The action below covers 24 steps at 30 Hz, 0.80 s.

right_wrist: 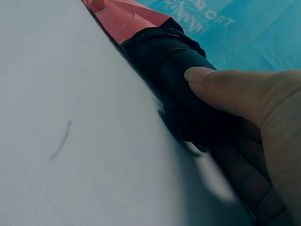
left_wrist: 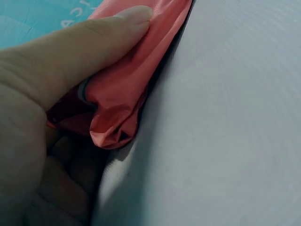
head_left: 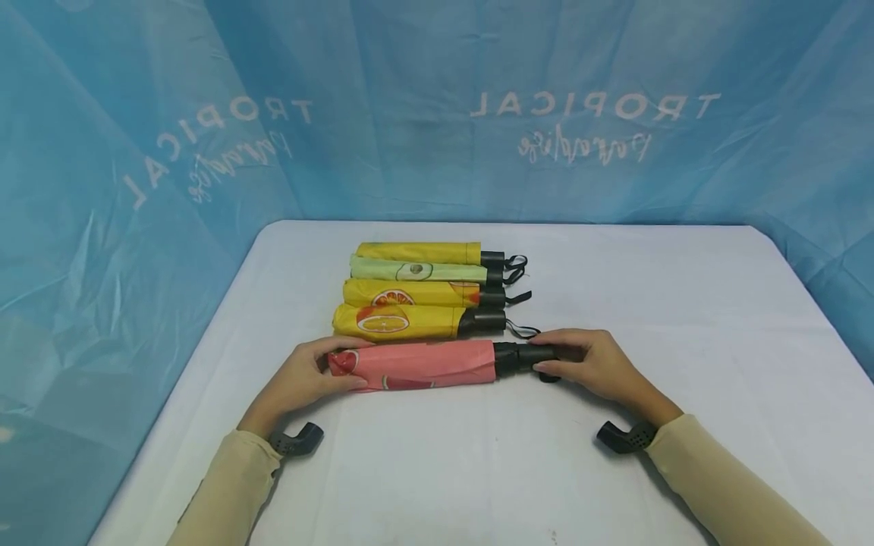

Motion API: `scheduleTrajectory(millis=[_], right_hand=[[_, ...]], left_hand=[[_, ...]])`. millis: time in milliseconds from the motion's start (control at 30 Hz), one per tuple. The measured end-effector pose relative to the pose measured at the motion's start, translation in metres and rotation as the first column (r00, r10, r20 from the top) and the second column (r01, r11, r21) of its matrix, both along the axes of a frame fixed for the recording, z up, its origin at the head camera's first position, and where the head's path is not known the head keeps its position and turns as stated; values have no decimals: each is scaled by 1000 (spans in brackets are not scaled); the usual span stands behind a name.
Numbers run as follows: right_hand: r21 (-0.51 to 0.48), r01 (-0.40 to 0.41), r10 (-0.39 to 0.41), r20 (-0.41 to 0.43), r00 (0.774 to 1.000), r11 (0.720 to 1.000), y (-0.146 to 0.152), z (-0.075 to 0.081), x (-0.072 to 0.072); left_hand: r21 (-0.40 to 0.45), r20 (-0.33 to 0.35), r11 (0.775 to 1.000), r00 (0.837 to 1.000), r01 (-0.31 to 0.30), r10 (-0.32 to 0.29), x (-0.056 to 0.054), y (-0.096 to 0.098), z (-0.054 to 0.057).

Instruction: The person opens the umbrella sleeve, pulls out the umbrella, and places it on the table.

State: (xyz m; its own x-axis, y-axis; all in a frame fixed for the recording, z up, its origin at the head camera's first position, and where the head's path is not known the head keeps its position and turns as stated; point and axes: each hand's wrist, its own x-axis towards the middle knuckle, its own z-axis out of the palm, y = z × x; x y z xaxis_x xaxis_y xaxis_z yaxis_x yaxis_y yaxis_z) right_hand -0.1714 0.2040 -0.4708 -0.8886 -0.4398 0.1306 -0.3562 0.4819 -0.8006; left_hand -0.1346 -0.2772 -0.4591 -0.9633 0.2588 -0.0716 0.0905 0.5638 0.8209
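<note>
A folded pink umbrella (head_left: 430,364) in a sleeve with fruit prints lies crosswise in front of me, its black handle (head_left: 512,358) pointing right. My left hand (head_left: 307,375) grips the sleeve's left end, thumb on the near side and fingers round the far side. In the left wrist view the thumb presses the crumpled pink fabric (left_wrist: 117,113). My right hand (head_left: 594,364) holds the handle's end between thumb and fingers. The right wrist view shows its thumb on the black handle (right_wrist: 176,70), with a dark strap (right_wrist: 181,129) hanging beneath.
Behind the pink umbrella several folded umbrellas lie in a parallel row: a yellow one with citrus prints (head_left: 423,322), another yellow one (head_left: 437,292), a green avocado one (head_left: 454,271) and a yellow one at the back (head_left: 423,252). A white-covered table (head_left: 437,470) carries them; a blue curtain (head_left: 423,91) hangs behind.
</note>
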Motion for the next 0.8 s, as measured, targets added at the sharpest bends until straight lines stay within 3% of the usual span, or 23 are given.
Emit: scheduleTrajectory(millis=[800], right_hand=[[-32, 25, -24, 25, 999, 999, 32, -3, 4]], left_hand=[[-17, -12, 1000, 1000, 14, -14, 0, 0, -3]])
